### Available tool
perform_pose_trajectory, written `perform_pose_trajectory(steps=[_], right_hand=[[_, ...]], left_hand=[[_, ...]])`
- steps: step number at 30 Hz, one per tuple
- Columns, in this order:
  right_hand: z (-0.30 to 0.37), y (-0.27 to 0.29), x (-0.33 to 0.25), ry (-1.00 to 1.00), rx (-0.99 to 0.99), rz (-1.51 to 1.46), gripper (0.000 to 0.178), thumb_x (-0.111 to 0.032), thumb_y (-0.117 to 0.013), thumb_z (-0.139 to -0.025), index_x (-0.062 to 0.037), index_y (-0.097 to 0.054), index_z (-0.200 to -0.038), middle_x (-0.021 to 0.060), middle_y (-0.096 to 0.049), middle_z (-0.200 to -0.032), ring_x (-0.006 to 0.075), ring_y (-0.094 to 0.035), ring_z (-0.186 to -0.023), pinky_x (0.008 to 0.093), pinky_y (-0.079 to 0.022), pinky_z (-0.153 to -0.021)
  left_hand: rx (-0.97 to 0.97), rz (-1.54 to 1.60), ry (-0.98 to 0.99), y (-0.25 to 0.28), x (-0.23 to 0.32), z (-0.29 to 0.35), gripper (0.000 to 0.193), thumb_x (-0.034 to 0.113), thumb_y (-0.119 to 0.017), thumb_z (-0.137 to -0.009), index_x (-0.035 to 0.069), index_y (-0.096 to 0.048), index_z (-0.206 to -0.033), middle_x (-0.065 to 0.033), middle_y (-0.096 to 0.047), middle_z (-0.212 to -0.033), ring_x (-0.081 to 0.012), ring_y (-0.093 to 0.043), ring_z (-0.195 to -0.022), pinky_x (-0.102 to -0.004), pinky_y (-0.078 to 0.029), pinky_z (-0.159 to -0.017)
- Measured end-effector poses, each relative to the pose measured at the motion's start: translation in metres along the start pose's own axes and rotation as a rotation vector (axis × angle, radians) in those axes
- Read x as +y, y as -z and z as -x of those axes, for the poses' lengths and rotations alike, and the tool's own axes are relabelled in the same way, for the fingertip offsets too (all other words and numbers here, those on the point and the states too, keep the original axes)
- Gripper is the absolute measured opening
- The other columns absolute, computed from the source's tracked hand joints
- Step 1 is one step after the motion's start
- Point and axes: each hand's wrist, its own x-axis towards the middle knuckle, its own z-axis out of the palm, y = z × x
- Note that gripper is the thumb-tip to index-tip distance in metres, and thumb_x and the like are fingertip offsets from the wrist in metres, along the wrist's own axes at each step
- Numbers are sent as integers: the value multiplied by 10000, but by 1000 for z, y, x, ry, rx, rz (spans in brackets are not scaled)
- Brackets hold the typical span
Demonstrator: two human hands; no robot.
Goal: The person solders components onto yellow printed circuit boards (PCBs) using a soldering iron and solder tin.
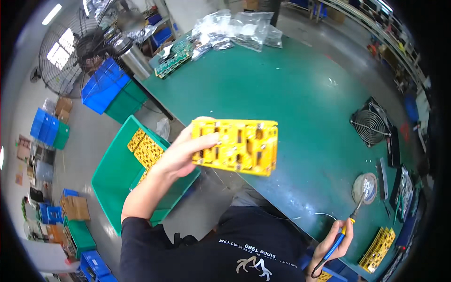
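My left hand point(181, 148) grips a yellow circuit board panel point(235, 146) by its left end, thumb across its face, above the near left edge of the table. The panel carries rows of small dark parts and slots. In my right hand point(336, 244), at the lower right, is a soldering iron point(339, 238) with a blue and yellow handle. Its metal end reaches into a round dish point(364, 188) with silvery contents. A thin pale wire point(324, 214) curves beside my right hand; whether the fingers also hold it I cannot tell. Another yellow panel stack point(377, 249) lies right of that hand.
The green table point(263, 89) bears a black fan point(371, 123) at right, a metal ruler point(383, 179), green boards point(174, 58) and clear plastic bags point(239, 28) at the far side. Left of it, a green crate point(110, 183) holds yellow panels. A standing fan point(77, 47) is beyond.
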Motion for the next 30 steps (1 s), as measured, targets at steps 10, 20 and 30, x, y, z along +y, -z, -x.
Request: perform_pose_trajectory(steps=[10,20,30], right_hand=[[-9,-1,-8,82,-36,-93,343,127,-677,-896,47,-638,-1228,131,-678,-880,241,-617,-824,364,-515,-827],[-11,5,-5,121,-102,-167,377,115,-686,-900,19,-625,-1260,117,-678,-898,224,-616,-838,355,-510,-849],[-15,10,-4,128,-173,-185,370,101,-682,-917,11,-624,-1271,109,-679,-973,188,-629,-904,329,-510,-900]], left_hand=[[9,-461,345,-75,2,-100,829,646,-779,-866,172,-493,-1483,-72,-642,-1370,-268,-571,-1294,-662,-391,-1049],[-110,-916,477,-87,39,-111,928,744,-712,-862,70,-532,-1473,-132,-622,-1404,-294,-574,-1290,-604,-464,-1051],[-63,-664,414,-60,14,-100,1012,795,-664,-866,-85,-606,-1362,-187,-709,-1195,-234,-715,-988,-340,-596,-874]])
